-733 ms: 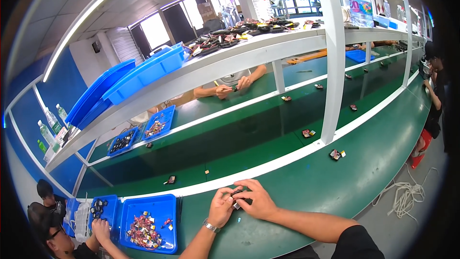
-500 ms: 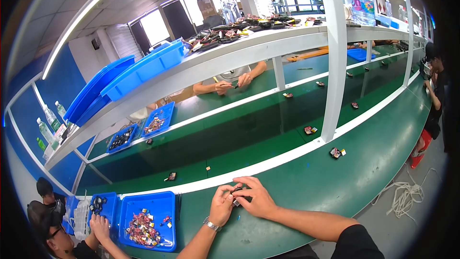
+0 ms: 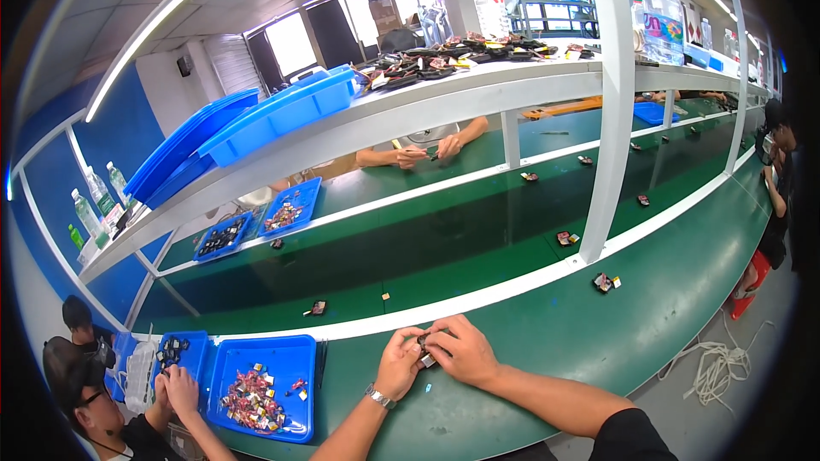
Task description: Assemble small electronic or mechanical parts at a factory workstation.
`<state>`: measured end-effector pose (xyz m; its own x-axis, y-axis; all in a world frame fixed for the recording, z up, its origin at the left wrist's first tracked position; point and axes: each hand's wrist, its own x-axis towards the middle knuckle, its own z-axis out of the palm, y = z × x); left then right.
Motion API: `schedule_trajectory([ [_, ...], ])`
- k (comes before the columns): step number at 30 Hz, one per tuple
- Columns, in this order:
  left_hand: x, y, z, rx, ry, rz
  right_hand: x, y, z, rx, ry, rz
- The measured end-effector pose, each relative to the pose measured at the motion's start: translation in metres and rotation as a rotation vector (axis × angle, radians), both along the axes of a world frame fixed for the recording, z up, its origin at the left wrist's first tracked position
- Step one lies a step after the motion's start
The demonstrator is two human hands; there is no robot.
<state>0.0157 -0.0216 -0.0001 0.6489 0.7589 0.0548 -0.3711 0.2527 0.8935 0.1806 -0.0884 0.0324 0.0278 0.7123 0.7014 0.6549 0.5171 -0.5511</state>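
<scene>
My left hand (image 3: 399, 364), a metal watch on its wrist, and my right hand (image 3: 465, 352) come together over the green bench. Between their closed fingers is a small black electronic part (image 3: 425, 358) with a pale block and a hint of red at its top; the fingers cover most of it. To the left stands a blue tray (image 3: 307, 393) with a heap of small reddish wired pieces (image 3: 252, 401) bearing white and yellow tabs. A similar black part with wires (image 3: 606, 283) lies on the bench to the right.
A white rail and an upright white post (image 3: 608, 119) border the green conveyor belt (image 3: 444, 269), where scattered parts lie. At the lower left a person (image 3: 77, 401) works beside another blue tray. Overhead, a shelf bears black parts, blue trays (image 3: 282, 119) and bottles.
My right fingers, earlier stretched across the black part, now curl in and pinch at its top. The whole view has shifted slightly. The neighbour's hands at the lower left have moved a little.
</scene>
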Motion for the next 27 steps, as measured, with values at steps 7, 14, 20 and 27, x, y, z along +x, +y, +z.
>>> schedule_trajectory([
  [7,-0.0005,-0.0004,0.0008,-0.034,0.042,0.016,-0.0007,0.0011,0.0012,0.063,-0.100,-0.027],
  [14,0.0008,-0.0030,0.0040,-0.050,0.023,0.003,-0.0013,0.0003,0.0007,0.055,-0.147,-0.069],
  [20,0.0015,-0.0017,0.0013,-0.032,0.032,0.001,-0.0011,0.0012,-0.0020,0.055,-0.151,-0.071],
  [27,0.0023,-0.0029,0.0017,-0.025,0.068,0.004,-0.0021,0.0011,-0.0049,0.079,-0.179,-0.100],
])
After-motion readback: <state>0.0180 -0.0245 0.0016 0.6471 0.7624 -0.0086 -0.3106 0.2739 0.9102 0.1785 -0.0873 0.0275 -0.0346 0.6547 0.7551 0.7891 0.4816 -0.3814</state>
